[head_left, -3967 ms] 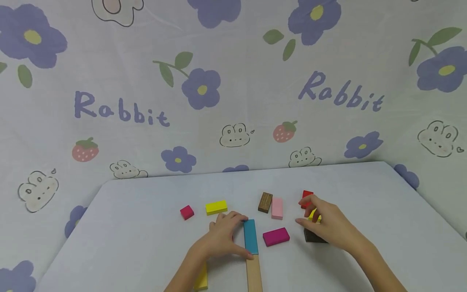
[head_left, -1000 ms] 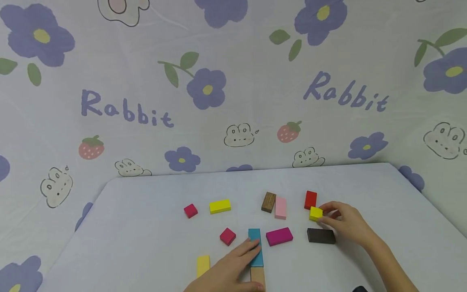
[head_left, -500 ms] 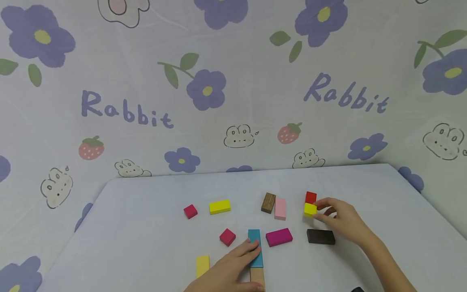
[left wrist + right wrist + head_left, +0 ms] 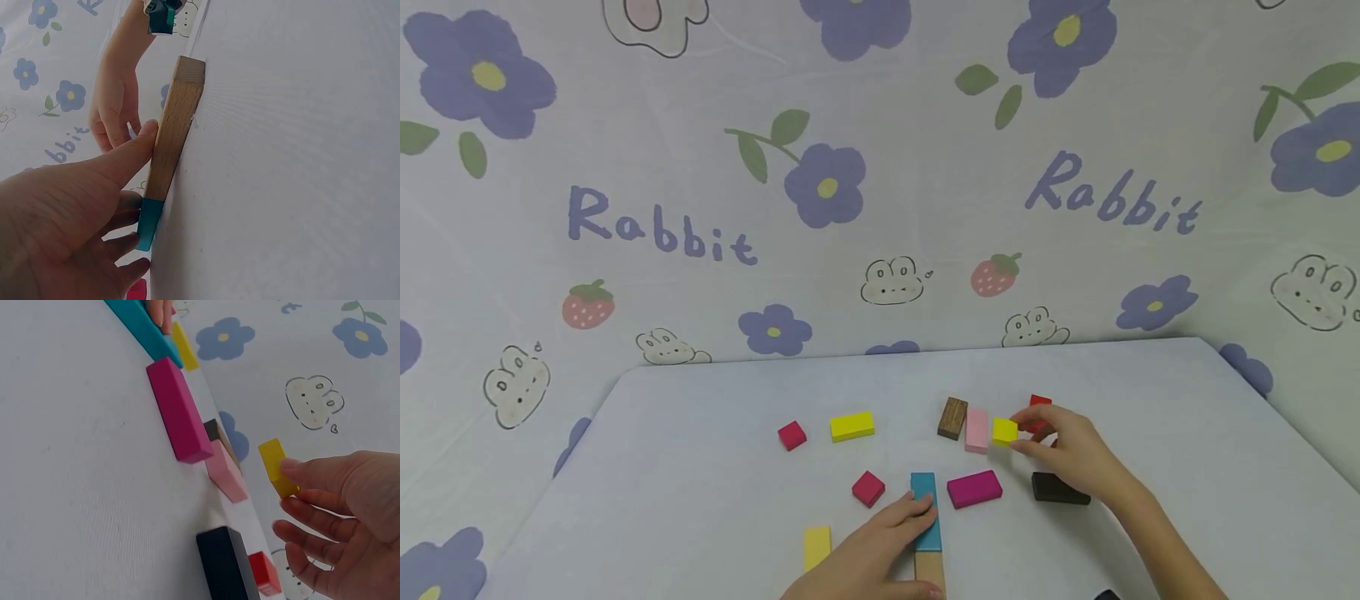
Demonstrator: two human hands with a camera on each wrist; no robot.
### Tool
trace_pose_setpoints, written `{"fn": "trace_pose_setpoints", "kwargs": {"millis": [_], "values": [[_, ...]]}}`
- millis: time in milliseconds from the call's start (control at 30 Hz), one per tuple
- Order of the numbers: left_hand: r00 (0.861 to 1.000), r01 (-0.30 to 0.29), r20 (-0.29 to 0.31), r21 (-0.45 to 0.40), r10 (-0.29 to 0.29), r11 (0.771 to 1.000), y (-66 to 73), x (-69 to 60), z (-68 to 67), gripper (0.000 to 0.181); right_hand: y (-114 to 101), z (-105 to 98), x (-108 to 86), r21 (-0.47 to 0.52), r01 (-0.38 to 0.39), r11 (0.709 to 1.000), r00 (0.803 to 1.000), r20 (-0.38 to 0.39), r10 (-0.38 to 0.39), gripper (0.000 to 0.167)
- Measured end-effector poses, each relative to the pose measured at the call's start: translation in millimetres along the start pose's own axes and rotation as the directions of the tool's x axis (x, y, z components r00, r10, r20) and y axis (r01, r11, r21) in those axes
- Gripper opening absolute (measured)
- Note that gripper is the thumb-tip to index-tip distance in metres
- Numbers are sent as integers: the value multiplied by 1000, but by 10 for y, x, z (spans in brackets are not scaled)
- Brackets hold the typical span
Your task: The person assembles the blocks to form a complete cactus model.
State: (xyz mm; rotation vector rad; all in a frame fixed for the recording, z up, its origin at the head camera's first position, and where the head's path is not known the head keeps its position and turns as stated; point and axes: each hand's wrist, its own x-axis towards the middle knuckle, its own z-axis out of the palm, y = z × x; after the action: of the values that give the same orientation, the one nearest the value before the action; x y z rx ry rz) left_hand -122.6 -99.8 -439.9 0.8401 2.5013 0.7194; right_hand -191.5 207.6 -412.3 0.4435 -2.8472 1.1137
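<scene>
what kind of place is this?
Likely an indoor tabletop staged for block play or recording: a white table, a patterned backdrop with flowers and "Rabbit" lettering, and colored blocks spread out.

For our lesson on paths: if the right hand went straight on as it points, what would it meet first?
The right hand, pinching the yellow block, would probably meet the pink block, though it might pass above; height is unclear.

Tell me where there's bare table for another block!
Wide bare table lies left of the farther crimson cube and pale yellow block, and right of the right hand. It's crowded around the pink block, between the brown block and the small yellow block that hand pinches.
</scene>
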Motion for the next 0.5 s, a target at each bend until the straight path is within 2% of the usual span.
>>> {"fn": "trace_pose_setpoints", "kwargs": {"millis": [300, 500], "values": [[1000, 9, 4, 3, -9, 1000, -2, 9, 5, 84, -154, 137, 84, 54, -19, 998, 999, 32, 17, 36], [1000, 23, 6, -1, -22, 1000, 13, 12, -14, 83, -249, 229, 137, 77, -9, 997, 1000, 26, 7, 35]]}}
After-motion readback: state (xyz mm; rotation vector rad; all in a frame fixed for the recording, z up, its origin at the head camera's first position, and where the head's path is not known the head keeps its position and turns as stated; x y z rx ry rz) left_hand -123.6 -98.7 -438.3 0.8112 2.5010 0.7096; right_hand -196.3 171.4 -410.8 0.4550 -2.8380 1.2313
